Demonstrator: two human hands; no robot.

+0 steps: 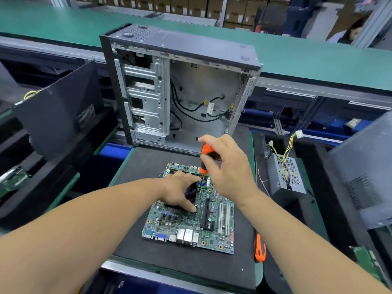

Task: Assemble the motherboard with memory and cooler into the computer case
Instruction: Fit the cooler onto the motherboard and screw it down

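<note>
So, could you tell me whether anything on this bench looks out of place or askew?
One thing: a spare orange screwdriver lies half off the right edge of the black mat, where it could slip. The motherboard lies flat, and the open case stands upright behind it.

A dark foam-covered surface (148, 164) with green edging carries the green motherboard (191, 225), which lies flat near its middle. Behind the board, at the far edge, the open computer case (180, 85) stands upright with its open side facing the camera. An orange-and-black screwdriver (259, 248) lies at the surface's right edge, just beside the board's near right corner.
</note>
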